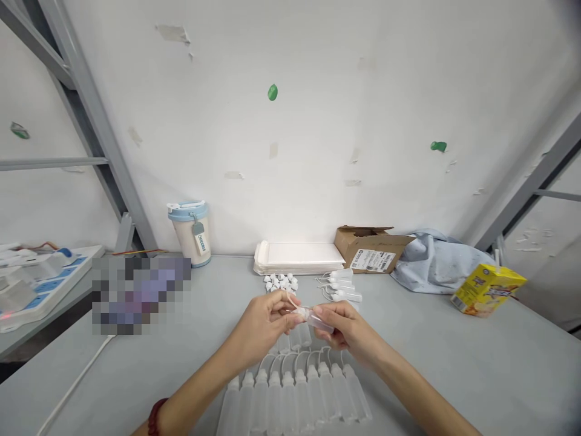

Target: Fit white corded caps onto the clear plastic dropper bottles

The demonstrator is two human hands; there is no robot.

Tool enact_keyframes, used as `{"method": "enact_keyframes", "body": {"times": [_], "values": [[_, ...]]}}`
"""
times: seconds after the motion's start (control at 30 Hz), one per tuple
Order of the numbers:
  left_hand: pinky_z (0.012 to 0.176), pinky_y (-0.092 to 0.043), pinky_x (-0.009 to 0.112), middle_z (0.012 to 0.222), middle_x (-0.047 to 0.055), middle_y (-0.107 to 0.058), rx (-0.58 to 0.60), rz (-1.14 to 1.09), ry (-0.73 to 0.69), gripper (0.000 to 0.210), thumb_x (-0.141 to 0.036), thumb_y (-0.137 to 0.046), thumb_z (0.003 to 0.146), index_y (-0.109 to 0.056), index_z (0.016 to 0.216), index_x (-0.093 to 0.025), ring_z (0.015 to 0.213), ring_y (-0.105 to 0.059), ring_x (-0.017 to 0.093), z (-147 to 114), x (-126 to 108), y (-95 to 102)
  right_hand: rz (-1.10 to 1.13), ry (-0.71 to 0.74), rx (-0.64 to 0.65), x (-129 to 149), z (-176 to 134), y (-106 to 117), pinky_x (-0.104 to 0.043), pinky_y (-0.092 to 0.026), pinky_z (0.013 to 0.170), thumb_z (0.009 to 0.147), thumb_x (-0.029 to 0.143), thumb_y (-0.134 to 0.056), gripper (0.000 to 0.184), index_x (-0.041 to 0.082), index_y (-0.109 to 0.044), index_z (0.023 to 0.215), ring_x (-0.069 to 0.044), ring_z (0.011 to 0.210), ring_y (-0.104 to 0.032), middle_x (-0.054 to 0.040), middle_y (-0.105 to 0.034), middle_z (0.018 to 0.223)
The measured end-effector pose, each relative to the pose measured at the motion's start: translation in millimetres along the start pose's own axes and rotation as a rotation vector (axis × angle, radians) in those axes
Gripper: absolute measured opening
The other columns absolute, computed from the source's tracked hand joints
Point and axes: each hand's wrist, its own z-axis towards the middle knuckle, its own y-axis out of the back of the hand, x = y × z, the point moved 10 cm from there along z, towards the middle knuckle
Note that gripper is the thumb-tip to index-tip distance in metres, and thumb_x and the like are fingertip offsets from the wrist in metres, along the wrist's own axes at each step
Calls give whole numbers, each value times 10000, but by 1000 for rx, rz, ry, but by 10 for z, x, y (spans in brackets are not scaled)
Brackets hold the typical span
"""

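My right hand (347,327) is closed around a small translucent plastic bottle (321,323), which lies tilted with its neck towards my left hand. At that neck, the thumb and fingers of my left hand (265,321) pinch a white cap (301,312) with a thin white strap curling up from it. Below my hands lies a row of larger translucent squeeze bottles (288,399), capped and with curved tethers. Several more small bottles (297,339) are partly hidden under my hands. Loose white caps (280,282) form a cluster just beyond my left hand.
Several small capped bottles (342,284) lie beyond my right hand. At the wall are a stack of white packets (299,257), a cardboard box (374,251), a blue cloth (436,260) and a tumbler (190,236). A yellow drink carton (488,289) stands right, a power strip (49,290) left.
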Motion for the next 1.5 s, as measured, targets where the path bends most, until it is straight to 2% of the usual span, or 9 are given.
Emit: {"method": "enact_keyframes", "body": {"times": [0.27,0.47,0.63,0.77,0.9,1.03,1.23,1.3,1.5], "values": [[557,-446,221,718,2,-570,35,96,-27,154,-285,-564,775,-622,764,-143,604,-512,114,-2,-14,-30,-17,-29,17,-37,-10,-25,-230,-85,412,844,454,-463,413,174,-368,557,-42,427,-131,75,-283,491],[649,-440,236,784,19,-621,-50,321,-219,71,-199,-586,770,-640,801,-166,720,-550,142,-32,-143,4,-18,-62,-10,-101,15,-3,-226,-75,409,844,471,-457,397,179,-366,591,-43,429,-112,84,-259,496],[660,-441,233,801,26,-635,-73,333,-320,91,-154,-571,780,-653,817,-168,723,-560,137,-52,-239,4,52,-88,-16,-103,-5,-20,-219,-73,416,832,491,-470,382,179,-391,628,-43,433,-96,90,-254,494],[703,-464,236,875,30,-640,-55,263,-239,106,-221,-591,776,-653,852,-179,791,-571,151,-28,-201,13,85,-97,-35,-92,-19,-26,-214,-81,414,826,496,-479,374,184,-385,642,-45,436,-100,90,-263,497],[571,-447,211,721,9,-597,-38,269,-115,200,-325,-518,830,-627,794,-162,647,-546,128,-17,-91,-1,69,-96,-51,-85,-16,-10,-209,-86,409,823,496,-478,355,182,-413,671,-46,440,-112,85,-280,508],[566,-402,219,649,-4,-559,-84,468,-258,188,-274,-502,845,-613,739,-164,609,-503,122,-50,-179,-33,79,-137,-59,-127,-18,9,-199,-75,402,801,517,-488,344,178,-479,743,-43,429,-114,94,-269,496],[681,-424,256,817,50,-625,-87,567,-501,166,-182,-455,870,-618,839,-171,746,-553,155,-133,-324,-111,138,-199,-89,-184,-40,39,-189,-68,397,782,496,-520,328,186,-437,712,-41,429,-98,101,-264,480],[703,-428,258,861,55,-628,-71,570,-489,156,-190,-461,870,-617,875,-177,780,-558,160,-126,-320,-110,141,-207,-93,-184,-42,43,-186,-71,397,787,484,-519,325,189,-417,694,-41,430,-97,99,-269,484],[614,-425,233,830,39,-607,-86,513,-299,170,-291,-505,850,-626,897,-180,693,-535,142,-64,-224,-40,82,-173,-105,-122,-33,73,-186,-75,395,791,488,-501,311,184,-465,734,-43,424,-98,100,-264,479]]}}
